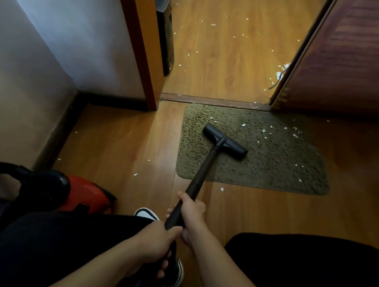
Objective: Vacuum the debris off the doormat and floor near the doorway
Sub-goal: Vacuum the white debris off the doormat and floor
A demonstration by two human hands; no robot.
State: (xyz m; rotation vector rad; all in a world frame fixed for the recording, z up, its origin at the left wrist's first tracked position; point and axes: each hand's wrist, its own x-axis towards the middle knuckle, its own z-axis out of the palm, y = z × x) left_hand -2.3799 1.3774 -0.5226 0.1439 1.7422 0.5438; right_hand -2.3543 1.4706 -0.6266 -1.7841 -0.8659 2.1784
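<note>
Wooden floor: left hand and right hand clench black vacuum wand; its flat head may ruck shaggy olive doormat at one o'clock.

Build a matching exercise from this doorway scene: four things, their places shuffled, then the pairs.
1. black T-shaped vacuum head
2. red canister vacuum
3. heap of white scraps
4. black vacuum wand

a. gripped by left hand and right hand
b. against the brown door's edge
c. on the olive shaggy doormat
d. on the wooden floor beside the left leg

Pairs: 1-c, 2-d, 3-b, 4-a
</note>
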